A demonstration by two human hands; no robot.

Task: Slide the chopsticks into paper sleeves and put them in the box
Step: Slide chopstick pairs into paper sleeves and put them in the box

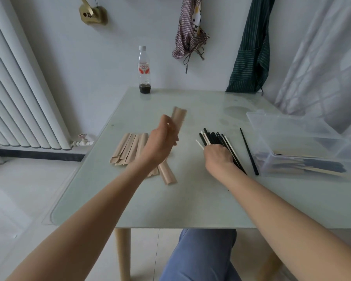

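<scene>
Above the glass table (170,199) we hold one paper sleeve (178,118) lifted in our left hand (160,142), fingers curled round its lower part, while our right hand (218,157) rests on the pile of chopsticks (215,137), fingers bent down onto it; whether it already pinches a pair we cannot tell. We judge the step to be picking sticks for this sleeve; next we need two separated from the pile and their tips lined up with the sleeve's open end. We count roughly a dozen black and white sticks, one black chopstick (249,153) lying apart, about seven sleeves (130,149) flat, and one clear box (292,128) already holding several sleeved pairs
</scene>
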